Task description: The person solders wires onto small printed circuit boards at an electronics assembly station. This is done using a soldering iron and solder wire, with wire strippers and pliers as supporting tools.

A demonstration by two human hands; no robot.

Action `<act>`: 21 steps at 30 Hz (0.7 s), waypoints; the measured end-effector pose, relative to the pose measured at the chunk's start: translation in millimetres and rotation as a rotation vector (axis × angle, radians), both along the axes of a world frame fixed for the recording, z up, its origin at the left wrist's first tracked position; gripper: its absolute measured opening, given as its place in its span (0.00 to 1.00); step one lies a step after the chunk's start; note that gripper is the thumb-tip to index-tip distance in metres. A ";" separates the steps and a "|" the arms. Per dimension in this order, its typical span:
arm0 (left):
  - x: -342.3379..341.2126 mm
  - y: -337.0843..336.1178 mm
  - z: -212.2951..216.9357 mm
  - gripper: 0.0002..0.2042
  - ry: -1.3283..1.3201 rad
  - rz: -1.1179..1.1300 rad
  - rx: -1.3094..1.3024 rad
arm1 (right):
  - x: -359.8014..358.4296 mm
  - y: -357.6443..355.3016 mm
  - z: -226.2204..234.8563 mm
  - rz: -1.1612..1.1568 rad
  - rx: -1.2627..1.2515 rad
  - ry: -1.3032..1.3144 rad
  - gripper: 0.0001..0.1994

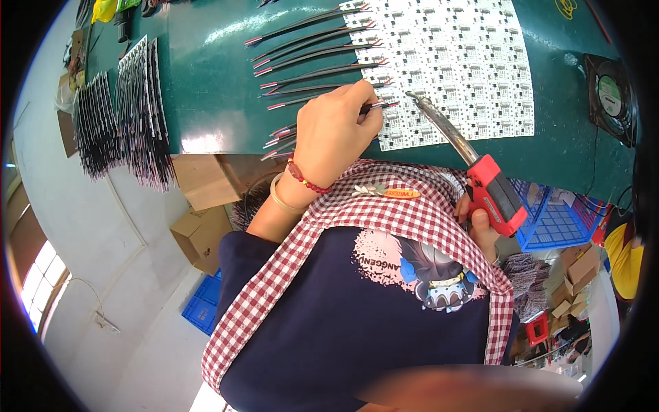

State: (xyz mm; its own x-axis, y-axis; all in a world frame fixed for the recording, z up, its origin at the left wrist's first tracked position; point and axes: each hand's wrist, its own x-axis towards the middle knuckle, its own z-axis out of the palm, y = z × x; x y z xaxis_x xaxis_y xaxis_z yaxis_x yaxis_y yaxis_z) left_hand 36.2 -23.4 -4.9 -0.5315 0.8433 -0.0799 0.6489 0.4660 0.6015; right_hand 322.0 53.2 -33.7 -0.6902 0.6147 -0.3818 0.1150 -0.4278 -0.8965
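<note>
At the left edge of a white circuit board panel (473, 62), my left hand (338, 122) pinches a thin black cable (374, 107). The cable's bared wire ends reach onto the panel. My right hand (483, 230) grips a red and black soldering gun (495, 196), its fingers partly hidden behind the handle. The gun's metal tip is over the panel, a short way right of the wire ends. Several more black cables (312, 51) lie side by side along the panel's left edge, with coloured wires at their ends.
Bundles of wired strips (141, 103) hang over the left side of the green table (206, 75). A black fan (609, 96) stands at the far right. Below the table edge are a blue crate (559, 216) and cardboard boxes (202, 237).
</note>
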 end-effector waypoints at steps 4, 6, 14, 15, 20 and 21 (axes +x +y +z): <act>1.6 2.3 3.0 0.06 0.036 0.010 -0.037 | -1.2 1.6 3.1 0.015 0.006 0.005 0.23; 1.0 3.1 3.5 0.07 0.055 0.004 -0.062 | 0.5 1.6 3.0 0.001 -0.004 -0.023 0.23; -3.7 5.8 -0.4 0.11 0.056 -0.030 -0.132 | 1.7 0.7 -3.5 0.053 0.074 -0.060 0.34; -5.3 7.0 -0.8 0.11 0.050 -0.031 -0.129 | 1.6 1.5 -2.3 0.065 0.069 -0.066 0.34; -5.4 10.1 -0.1 0.11 0.021 -0.018 -0.152 | 1.8 1.2 -2.5 0.059 0.068 -0.055 0.17; -5.8 10.3 0.0 0.11 0.018 -0.017 -0.152 | 1.0 0.2 -0.6 0.036 0.034 -0.062 0.16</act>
